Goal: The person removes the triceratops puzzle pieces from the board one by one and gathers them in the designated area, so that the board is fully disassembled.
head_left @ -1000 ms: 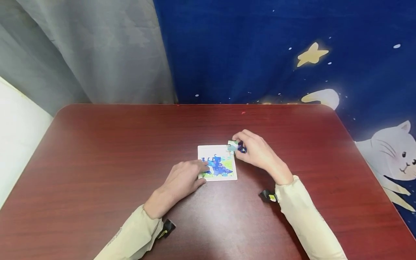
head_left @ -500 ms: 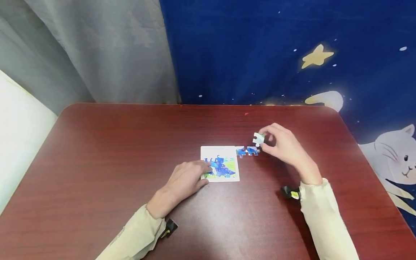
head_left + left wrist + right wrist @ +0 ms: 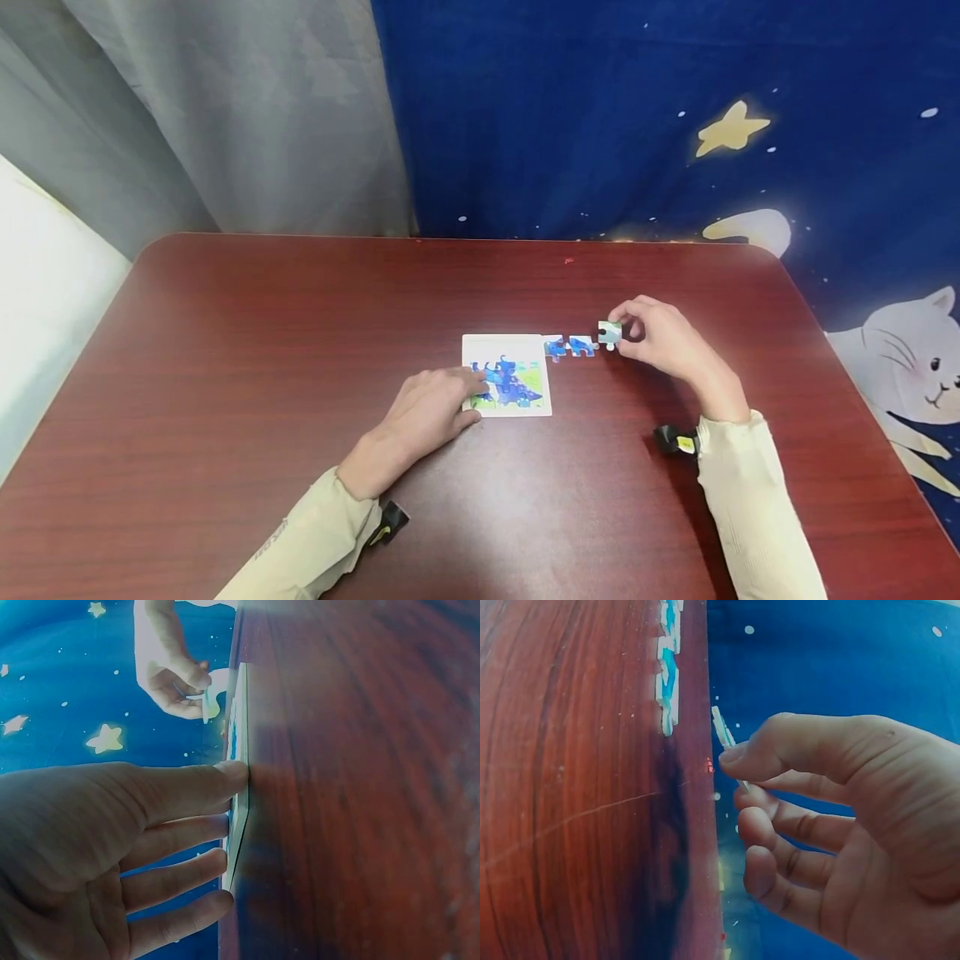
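A square jigsaw puzzle board (image 3: 506, 340) with a white border lies mid-table, its picture blue and green. My left hand (image 3: 429, 410) rests on its left side, thumb at the near edge; in the left wrist view the fingers are extended against the board. Thumb and index finger of my right hand (image 3: 663, 340) pinch a pale green puzzle piece (image 3: 609, 332), tilted above the table in the right wrist view (image 3: 721, 729). Just left of it, two blue puzzle pieces (image 3: 581, 345) lie in a row from the board's top right corner.
The reddish-brown wooden table (image 3: 285, 333) extends around the board. A small red mark (image 3: 568, 261) shows near its far edge. Behind hang a grey curtain (image 3: 247, 117) and a blue curtain (image 3: 555, 117) with stars and a cat. Each sleeve has a black wrist device.
My right hand has moved right from the board's top corner with the pale piece, then slightly lower. The two blue pieces now lie uncovered beside the board. My left hand stays put.
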